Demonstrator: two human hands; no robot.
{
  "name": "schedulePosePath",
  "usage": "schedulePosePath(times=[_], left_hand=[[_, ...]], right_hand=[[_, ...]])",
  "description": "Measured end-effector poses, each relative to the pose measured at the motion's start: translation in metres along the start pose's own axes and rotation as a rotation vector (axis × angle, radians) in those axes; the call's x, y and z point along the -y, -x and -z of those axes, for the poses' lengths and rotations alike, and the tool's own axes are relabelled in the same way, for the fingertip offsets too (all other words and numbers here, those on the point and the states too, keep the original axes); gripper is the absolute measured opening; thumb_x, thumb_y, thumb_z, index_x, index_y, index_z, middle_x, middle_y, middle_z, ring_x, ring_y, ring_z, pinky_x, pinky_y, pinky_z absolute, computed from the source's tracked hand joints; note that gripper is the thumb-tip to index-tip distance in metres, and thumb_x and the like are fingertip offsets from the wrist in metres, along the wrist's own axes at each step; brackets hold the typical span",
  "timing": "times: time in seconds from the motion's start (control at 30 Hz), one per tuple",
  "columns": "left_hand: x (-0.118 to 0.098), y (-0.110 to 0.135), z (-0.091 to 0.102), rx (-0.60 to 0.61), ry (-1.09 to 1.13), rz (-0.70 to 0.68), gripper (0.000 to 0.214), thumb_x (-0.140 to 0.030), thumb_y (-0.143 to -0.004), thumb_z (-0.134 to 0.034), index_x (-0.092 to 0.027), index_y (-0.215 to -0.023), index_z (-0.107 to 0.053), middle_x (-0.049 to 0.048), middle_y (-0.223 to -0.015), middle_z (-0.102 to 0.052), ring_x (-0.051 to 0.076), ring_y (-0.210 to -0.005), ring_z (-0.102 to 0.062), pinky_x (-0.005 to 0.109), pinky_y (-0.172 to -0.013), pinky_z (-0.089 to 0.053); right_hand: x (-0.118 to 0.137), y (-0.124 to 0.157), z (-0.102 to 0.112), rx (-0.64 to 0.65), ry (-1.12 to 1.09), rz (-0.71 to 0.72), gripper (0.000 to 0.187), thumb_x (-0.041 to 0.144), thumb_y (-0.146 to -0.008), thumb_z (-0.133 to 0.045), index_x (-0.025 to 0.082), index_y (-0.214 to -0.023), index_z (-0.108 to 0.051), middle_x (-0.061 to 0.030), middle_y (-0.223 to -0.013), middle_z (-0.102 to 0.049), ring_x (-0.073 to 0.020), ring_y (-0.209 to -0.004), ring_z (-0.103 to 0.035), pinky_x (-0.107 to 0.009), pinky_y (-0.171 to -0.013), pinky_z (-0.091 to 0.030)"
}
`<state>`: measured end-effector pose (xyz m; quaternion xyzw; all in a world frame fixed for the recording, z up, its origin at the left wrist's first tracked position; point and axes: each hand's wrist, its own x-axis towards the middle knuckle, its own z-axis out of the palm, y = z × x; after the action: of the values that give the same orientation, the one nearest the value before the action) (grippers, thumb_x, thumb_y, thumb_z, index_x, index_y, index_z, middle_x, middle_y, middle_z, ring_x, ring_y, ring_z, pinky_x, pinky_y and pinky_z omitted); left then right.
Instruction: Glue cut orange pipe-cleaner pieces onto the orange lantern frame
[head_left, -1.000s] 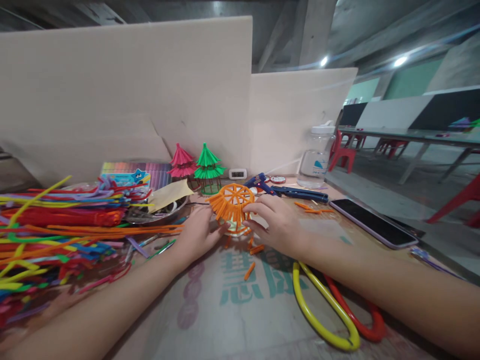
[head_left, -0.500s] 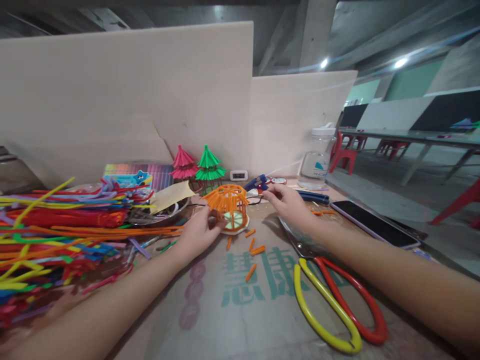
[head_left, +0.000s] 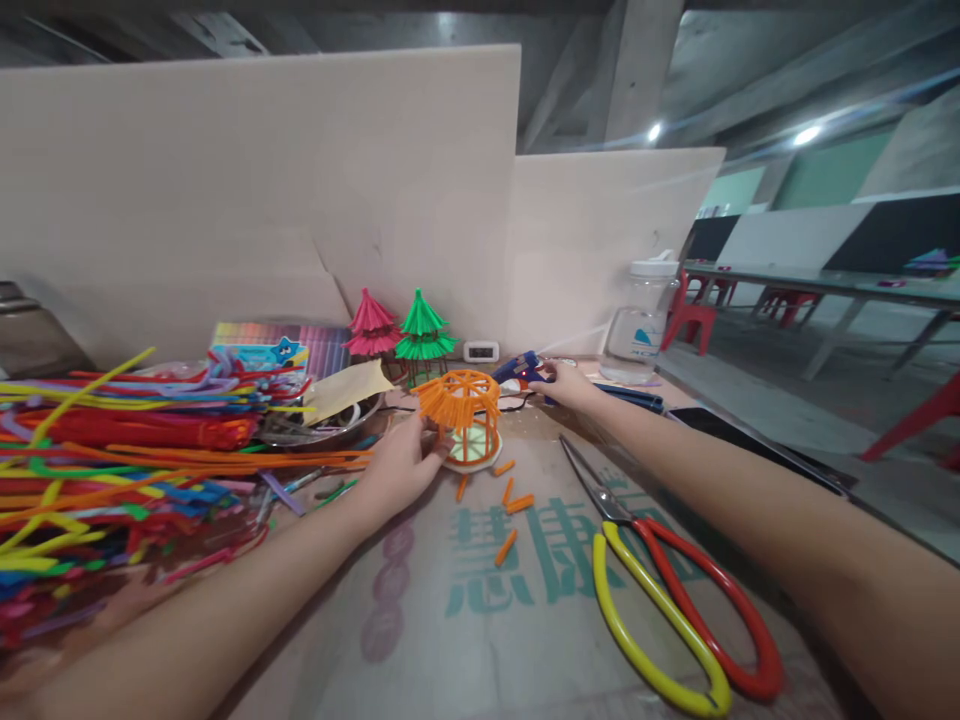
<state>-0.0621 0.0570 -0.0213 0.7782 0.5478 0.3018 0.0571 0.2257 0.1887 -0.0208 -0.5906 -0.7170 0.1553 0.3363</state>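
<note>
My left hand is closed on the left side of a small orange pavilion model, made of pipe cleaners with a fringed roof and a pale round base. The model stands upright on the table. Farther back, my right hand has its fingers closed round the handle end of a blue hot glue gun, which lies with a small red light showing. Short orange pipe cleaner pieces are scattered in front of the model. Scissors with yellow and red handles lie under my right forearm's near side.
Many coloured pipe cleaners are heaped at the left, by a metal bowl and a marker set. Pink and green models, a small clock, a water bottle and a phone stand or lie around.
My right hand has moved from a spot just right of the orange model onto the glue gun's handle. The left hand still holds the model, and the view has shifted slightly.
</note>
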Motion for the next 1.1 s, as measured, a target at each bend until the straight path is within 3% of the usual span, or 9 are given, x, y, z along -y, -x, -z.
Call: schedulePosePath(times=[0.23, 0.43, 0.67, 0.87, 1.0, 1.1], left_hand=[[-0.001, 0.000, 0.001, -0.011, 0.015, -0.024, 0.025, -0.039, -0.086, -0.051, -0.019, -0.100, -0.055, 0.0106, -0.102, -0.070, 0.030, -0.099, -0.067, 0.039, -0.078, -0.052], [-0.004, 0.000, 0.001, -0.015, 0.030, -0.006, 0.026, -0.039, -0.086, -0.052, -0.018, -0.101, -0.056, 0.0104, -0.100, -0.071, 0.030, -0.097, -0.068, 0.042, -0.081, -0.053], [-0.003, 0.000, 0.002, -0.030, 0.083, -0.023, 0.036, -0.041, -0.087, -0.051, -0.017, -0.114, -0.053, 0.0130, -0.106, -0.070, 0.029, -0.099, -0.067, 0.042, -0.084, -0.052], [-0.004, 0.002, 0.004, -0.073, -0.014, -0.025, 0.036, -0.049, -0.089, -0.048, -0.016, -0.101, -0.053, 0.0154, -0.101, -0.067, 0.031, -0.096, -0.066, 0.043, -0.082, -0.051], [-0.003, 0.003, 0.003, -0.074, 0.014, -0.027, 0.039, -0.051, -0.088, -0.049, -0.016, -0.103, -0.053, 0.0150, -0.102, -0.066, 0.031, -0.100, -0.064, 0.044, -0.085, -0.051], [-0.004, 0.003, 0.004, -0.085, 0.025, -0.020, 0.041, -0.050, -0.087, -0.051, -0.015, -0.109, -0.052, 0.0154, -0.110, -0.065, 0.032, -0.106, -0.063, 0.045, -0.088, -0.051]], right_hand=[[0.016, -0.012, -0.020, 0.024, -0.003, -0.046, 0.022, 0.029, -0.075, -0.074, 0.011, -0.087, -0.070, -0.0122, -0.086, -0.075, -0.0254, -0.084, -0.070, -0.029, -0.073, -0.051], [0.026, 0.005, -0.011, 0.041, -0.203, -0.052, 0.026, 0.034, -0.085, -0.064, 0.012, -0.098, -0.068, -0.0107, -0.076, -0.074, -0.0211, -0.066, -0.071, -0.027, -0.060, -0.054], [0.044, 0.068, 0.028, 0.009, -0.419, 0.057, 0.026, 0.030, -0.091, -0.054, 0.014, -0.110, -0.064, -0.0119, -0.102, -0.074, -0.0173, -0.075, -0.072, -0.026, -0.066, -0.058], [0.064, 0.145, 0.049, -0.204, -0.207, 0.237, 0.024, 0.045, -0.085, -0.060, 0.022, -0.087, -0.067, -0.0046, -0.080, -0.073, -0.0235, -0.077, -0.070, -0.036, -0.075, -0.056], [0.076, 0.161, 0.049, -0.192, -0.263, 0.350, 0.023, 0.046, -0.085, -0.060, 0.024, -0.083, -0.064, -0.0037, -0.084, -0.073, -0.0229, -0.080, -0.069, -0.036, -0.076, -0.056], [0.075, 0.158, 0.043, -0.138, -0.324, 0.344, 0.024, 0.047, -0.082, -0.062, 0.023, -0.084, -0.065, -0.0045, -0.086, -0.073, -0.0235, -0.084, -0.069, -0.037, -0.080, -0.054]])
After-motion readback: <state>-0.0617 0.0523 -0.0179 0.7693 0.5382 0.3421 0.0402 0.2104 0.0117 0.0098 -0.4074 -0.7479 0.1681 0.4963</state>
